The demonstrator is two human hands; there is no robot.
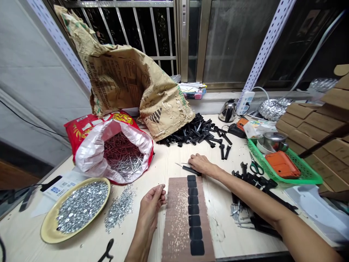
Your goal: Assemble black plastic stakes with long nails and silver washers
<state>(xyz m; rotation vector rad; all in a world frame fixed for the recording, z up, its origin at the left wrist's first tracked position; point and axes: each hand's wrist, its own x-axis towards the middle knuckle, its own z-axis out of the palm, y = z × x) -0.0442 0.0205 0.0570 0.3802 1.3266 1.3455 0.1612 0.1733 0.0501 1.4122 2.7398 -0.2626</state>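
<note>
My left hand (152, 200) is closed at the left edge of a brown board (177, 218), thumb pressed to the curled fingers. Whatever it may pinch is too small to make out. A column of black rounded-square pads (193, 210) runs down the board's right half. Beyond the far edge of the board, my right hand (201, 164) rests low on the table with curled fingers. Beside its fingertips lie a thin metal-tipped tool (179, 165) and a slim black bar (191, 170). What those fingers grip is hidden.
Washers fill a yellow plate (45, 230), with loose washers (120, 209) beside it. A red sack (84, 127) holds nails. Black plastic parts (201, 131) spill from a paper sack (166, 109). Scissors (256, 167), a green basket (297, 176) and cardboard boxes (305, 123) stand right.
</note>
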